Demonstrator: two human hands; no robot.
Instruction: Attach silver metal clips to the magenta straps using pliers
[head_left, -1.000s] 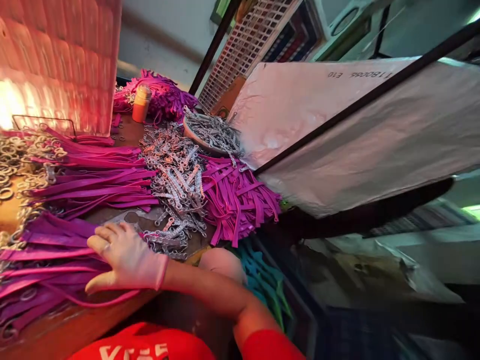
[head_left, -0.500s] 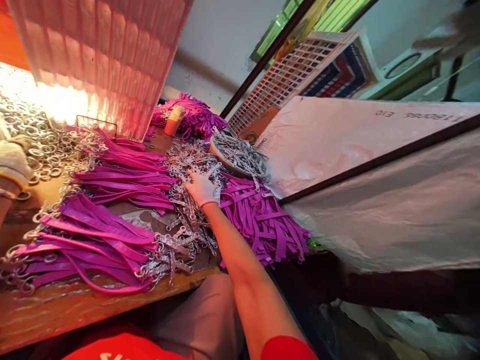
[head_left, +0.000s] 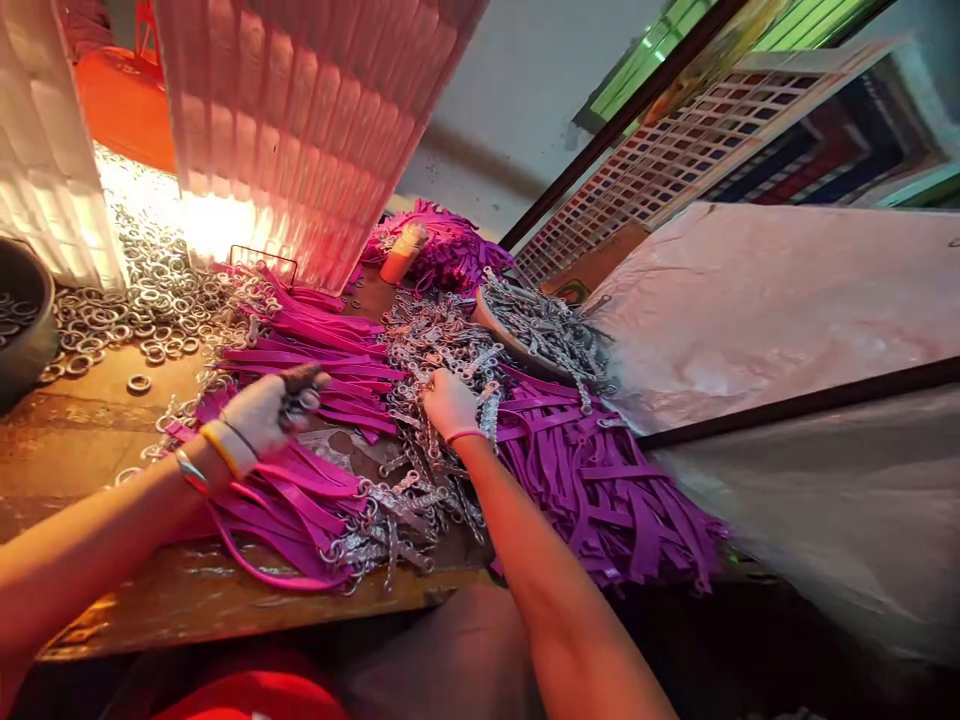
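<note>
My left hand, in a pale glove with dark fingertips, is raised over the magenta straps. Its fingers are curled around something small and dark that I cannot make out. Over the heap of short silver chain pieces is my right hand, also in a pale glove. The right fingers are bent and pressed together at the heap, and what lies between them is hidden. Bundles of straps lie left of the heap, several with metal rings or short chains at their ends. More purple straps spread to its right.
Loose metal rings pile up under a bright light beside a ribbed panel. A dark bucket stands at the left. Behind the chains are a full bowl and an orange-and-white bottle. Plastic-wrapped sheets border the right.
My left hand has moved right, from the rings at the left edge to above the straps. My right hand stays at the chain heap, its fingers now more curled. The view has turned left.
</note>
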